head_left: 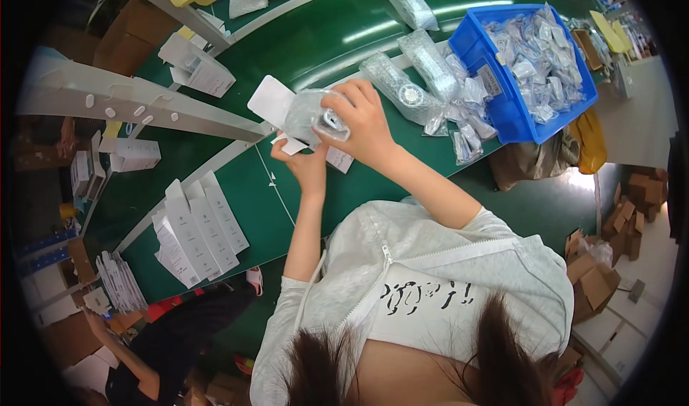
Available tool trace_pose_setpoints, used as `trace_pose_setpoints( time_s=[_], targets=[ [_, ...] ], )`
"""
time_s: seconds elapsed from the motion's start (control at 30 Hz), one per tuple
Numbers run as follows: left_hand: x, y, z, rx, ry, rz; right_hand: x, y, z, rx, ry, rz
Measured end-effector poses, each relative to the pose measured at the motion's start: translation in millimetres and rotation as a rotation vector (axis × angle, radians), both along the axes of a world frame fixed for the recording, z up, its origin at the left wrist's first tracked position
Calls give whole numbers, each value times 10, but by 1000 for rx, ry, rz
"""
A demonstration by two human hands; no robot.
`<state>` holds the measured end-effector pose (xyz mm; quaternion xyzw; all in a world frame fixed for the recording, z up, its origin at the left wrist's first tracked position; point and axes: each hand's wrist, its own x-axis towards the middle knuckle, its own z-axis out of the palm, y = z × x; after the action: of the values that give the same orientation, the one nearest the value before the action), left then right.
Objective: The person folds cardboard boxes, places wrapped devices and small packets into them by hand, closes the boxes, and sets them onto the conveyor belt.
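My right hand [362, 115] grips a bubble-wrapped item [305, 115], its fingers over the end where a round grey-white part shows. Just below it, my left hand [305, 166] is closed on a small white cardboard box [270, 99] with a raised flap. The wrapped item covers most of the box, so I cannot tell whether it is partly inside. To the right on the green table lie more bubble-wrapped items [428, 62]. Beside them is a loose pile of small clear plastic bags [470, 130].
A blue bin [471, 40] full of small bagged parts stands at the right edge. Several white folded boxes [197, 227] stand at the left. A metal rail [143, 99] crosses the left side. Another person in dark clothes [176, 341] is at the lower left.
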<state>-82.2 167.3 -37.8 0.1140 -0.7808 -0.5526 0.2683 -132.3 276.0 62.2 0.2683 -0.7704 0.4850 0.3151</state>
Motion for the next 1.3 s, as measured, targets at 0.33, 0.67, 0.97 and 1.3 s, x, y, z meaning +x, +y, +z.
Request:
trace_pose_setpoints(
  time_s=[0.33,0.67,0.97,1.3],
  targets=[
    [187,109,-123,-194,59,-208,164,408,-14,509,-204,13],
    [423,-82,-303,-80,195,-157,256,1737,-1577,922,-739,-925],
    [442,-151,454,-346,89,-198,249,1517,-961,326,-637,-589],
    [245,-258,841,-178,-429,-158,39,338,120,791,165,756]
  ],
)
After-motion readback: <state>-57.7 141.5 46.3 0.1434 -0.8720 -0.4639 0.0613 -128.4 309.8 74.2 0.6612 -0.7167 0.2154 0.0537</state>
